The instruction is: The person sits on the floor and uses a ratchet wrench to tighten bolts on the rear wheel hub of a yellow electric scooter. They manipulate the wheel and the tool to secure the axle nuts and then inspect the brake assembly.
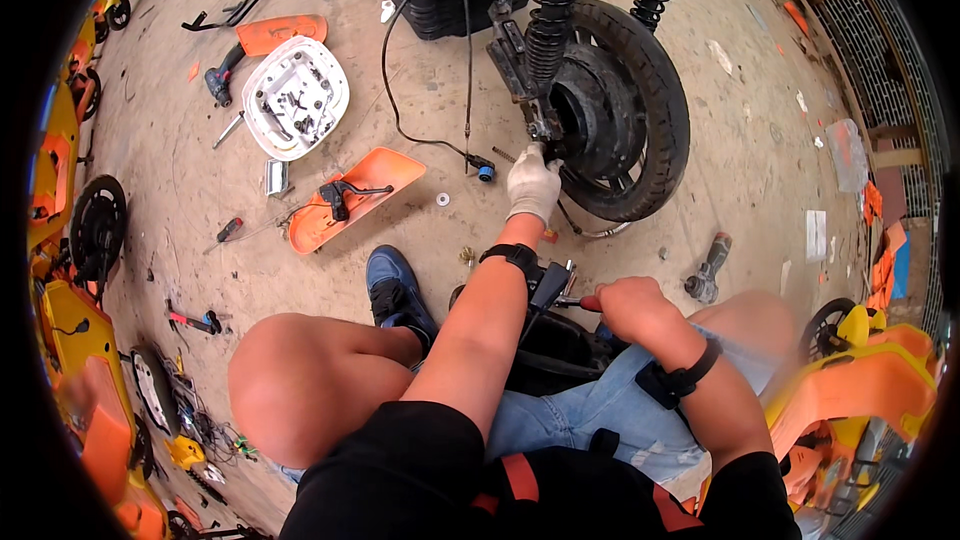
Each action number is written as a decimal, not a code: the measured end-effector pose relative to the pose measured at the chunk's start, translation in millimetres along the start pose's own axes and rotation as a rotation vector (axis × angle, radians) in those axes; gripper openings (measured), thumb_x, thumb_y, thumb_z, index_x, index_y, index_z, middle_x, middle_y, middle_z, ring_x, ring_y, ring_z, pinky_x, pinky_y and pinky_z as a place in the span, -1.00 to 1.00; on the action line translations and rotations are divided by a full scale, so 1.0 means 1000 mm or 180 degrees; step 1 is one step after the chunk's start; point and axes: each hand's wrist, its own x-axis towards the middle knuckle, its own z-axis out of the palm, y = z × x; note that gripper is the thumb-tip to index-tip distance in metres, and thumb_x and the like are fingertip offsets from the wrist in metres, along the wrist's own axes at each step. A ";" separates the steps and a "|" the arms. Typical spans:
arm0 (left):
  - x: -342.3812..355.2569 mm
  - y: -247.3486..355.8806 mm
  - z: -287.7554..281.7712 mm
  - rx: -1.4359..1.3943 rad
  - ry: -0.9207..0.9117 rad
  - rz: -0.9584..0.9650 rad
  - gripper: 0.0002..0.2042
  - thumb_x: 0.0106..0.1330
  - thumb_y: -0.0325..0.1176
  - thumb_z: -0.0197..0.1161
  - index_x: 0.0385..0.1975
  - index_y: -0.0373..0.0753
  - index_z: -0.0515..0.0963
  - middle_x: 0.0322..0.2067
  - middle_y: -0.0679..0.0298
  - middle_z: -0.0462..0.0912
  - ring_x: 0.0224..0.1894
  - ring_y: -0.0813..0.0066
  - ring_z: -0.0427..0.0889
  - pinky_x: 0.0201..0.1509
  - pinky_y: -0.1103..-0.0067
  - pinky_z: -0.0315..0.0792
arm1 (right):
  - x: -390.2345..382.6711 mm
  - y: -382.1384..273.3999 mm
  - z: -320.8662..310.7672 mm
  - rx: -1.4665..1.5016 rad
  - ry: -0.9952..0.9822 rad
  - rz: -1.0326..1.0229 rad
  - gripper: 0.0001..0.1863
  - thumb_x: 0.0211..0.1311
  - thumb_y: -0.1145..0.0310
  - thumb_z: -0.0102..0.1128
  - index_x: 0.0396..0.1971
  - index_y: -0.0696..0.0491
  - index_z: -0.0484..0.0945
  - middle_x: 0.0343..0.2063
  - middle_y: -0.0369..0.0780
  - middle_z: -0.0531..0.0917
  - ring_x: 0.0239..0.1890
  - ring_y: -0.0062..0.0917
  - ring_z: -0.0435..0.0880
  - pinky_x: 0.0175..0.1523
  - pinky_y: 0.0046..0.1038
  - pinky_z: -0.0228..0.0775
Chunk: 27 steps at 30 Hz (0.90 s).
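Observation:
My left hand [534, 186], in a pale work glove, reaches to the axle end of a black wheel [655, 155]. Its fingers are closed at the bracket below the coil-spring shock absorber [553, 25]; what they pinch is hidden. My bare right hand [636, 312] grips a red-handled tool [590, 303] with a metal shaft, of a kind I cannot make out. That tool lies over dark parts between my legs. A thin black cable [392, 90] hangs left of the wheel, near a small blue-ended part [486, 172].
An orange cover [395, 175] carries a black brake lever [338, 198]. Beyond it sit a white tray [335, 70] of small hardware and a cordless drill [218, 82]. Another power tool [709, 268] stands at right, a red-handled hammer [192, 320] at left. Yellow-orange vehicle bodies [850, 380] flank me.

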 end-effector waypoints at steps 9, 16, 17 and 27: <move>-0.003 0.000 0.000 -0.0095 -0.0141 -0.0131 -0.58 0.24 -0.14 0.26 -0.06 -0.36 0.52 -0.13 -0.08 0.65 -0.02 -0.05 0.61 0.10 0.26 0.46 | 0.000 -0.002 -0.007 -0.0031 -0.0154 0.0148 -0.76 0.25 0.36 0.08 -0.15 -0.10 0.67 -0.29 -0.17 0.72 -0.16 -0.23 0.70 -0.14 -0.24 0.50; 0.001 -0.012 0.017 0.0065 -0.0311 -0.0369 -0.56 0.30 -0.05 0.17 -0.01 -0.29 0.52 -0.10 -0.10 0.62 0.00 -0.03 0.60 0.13 0.26 0.46 | 0.002 -0.008 -0.010 -0.0100 -0.0243 0.0207 -0.71 0.28 0.39 0.05 -0.09 -0.16 0.67 -0.23 -0.20 0.72 -0.10 -0.27 0.69 -0.10 -0.27 0.51; 0.002 -0.015 0.015 -0.0005 -0.0384 -0.0339 -0.55 0.30 -0.04 0.15 -0.01 -0.29 0.52 -0.09 -0.10 0.62 0.01 -0.03 0.60 0.13 0.26 0.46 | 0.002 -0.008 -0.010 -0.0091 -0.0259 0.0219 -0.71 0.28 0.39 0.05 -0.08 -0.16 0.67 -0.22 -0.20 0.72 -0.09 -0.27 0.69 -0.10 -0.28 0.51; 0.009 -0.021 -0.011 0.0450 -0.1332 -0.0227 -0.44 0.28 0.14 0.07 0.00 -0.26 0.57 -0.06 -0.07 0.64 0.04 0.00 0.59 0.15 0.31 0.44 | 0.004 -0.009 -0.012 -0.0275 -0.0346 0.0180 -0.74 0.27 0.40 0.06 -0.12 -0.13 0.67 -0.24 -0.20 0.73 -0.12 -0.26 0.70 -0.12 -0.27 0.52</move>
